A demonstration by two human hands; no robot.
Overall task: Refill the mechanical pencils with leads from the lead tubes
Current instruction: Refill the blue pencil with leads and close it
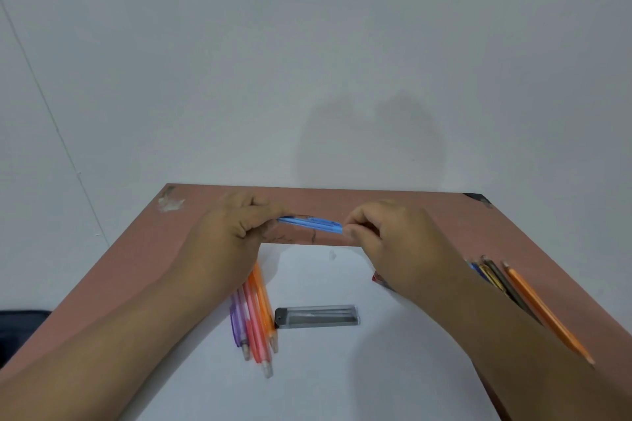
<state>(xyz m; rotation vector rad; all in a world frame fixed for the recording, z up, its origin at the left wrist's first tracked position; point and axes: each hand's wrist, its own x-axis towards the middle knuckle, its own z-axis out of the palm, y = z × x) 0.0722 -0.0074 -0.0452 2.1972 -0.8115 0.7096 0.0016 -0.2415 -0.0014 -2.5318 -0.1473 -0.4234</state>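
Your left hand [236,225] grips one end of the blue pencil [311,224] | your right hand [386,236] pinches the other end | pencil held level above the surface [427,215] | lead tube [317,316] lies on the white sheet [325,369], beside the pencil bundle [256,314]

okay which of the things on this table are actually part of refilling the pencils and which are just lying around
Job: blue mechanical pencil held by left hand and right hand; lead tube; purple, pink and orange mechanical pencils.
Lying about: pencils beside the right forearm; a red thing, mostly hidden.
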